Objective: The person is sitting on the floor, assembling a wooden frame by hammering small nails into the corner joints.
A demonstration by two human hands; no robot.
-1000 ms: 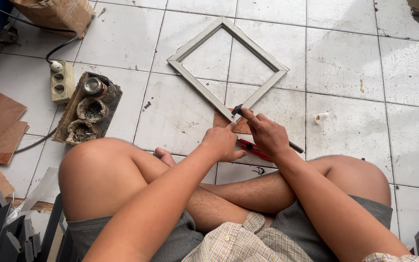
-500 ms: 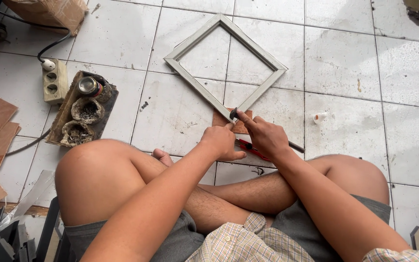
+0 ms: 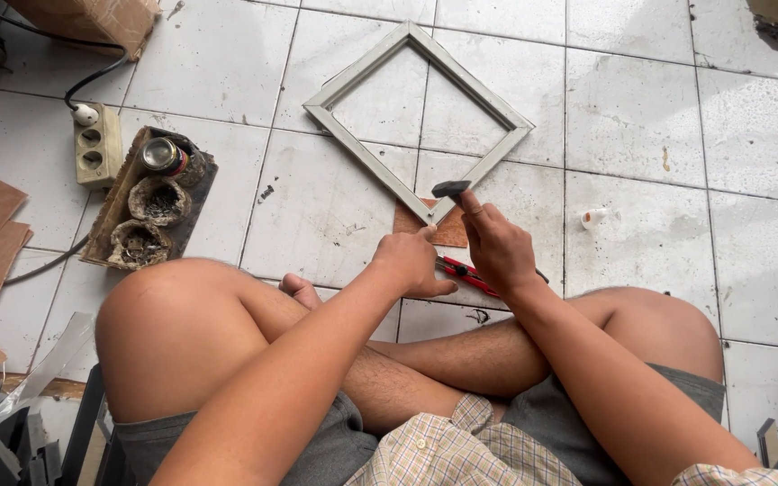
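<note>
Tapping at the near corner of a grey square frame [image 3: 418, 121] lying flat on the tiled floor [image 3: 659, 117], four sides already joined; right hand [image 3: 497, 250] clenched on a small dark-headed hammer [image 3: 449, 189], left hand [image 3: 411, 261] resting loosely curled just beside that corner, grasping nothing visible; brown board scrap [image 3: 447, 232] tucked beneath the corner, red-handled cutter [image 3: 461, 270] under the hands; far left, cardboard box [image 3: 92, 16], pale power strip [image 3: 94, 144], wooden tray [image 3: 114, 220] holding a metal can [image 3: 162, 155]; small white tube [image 3: 593, 217] to the right
</note>
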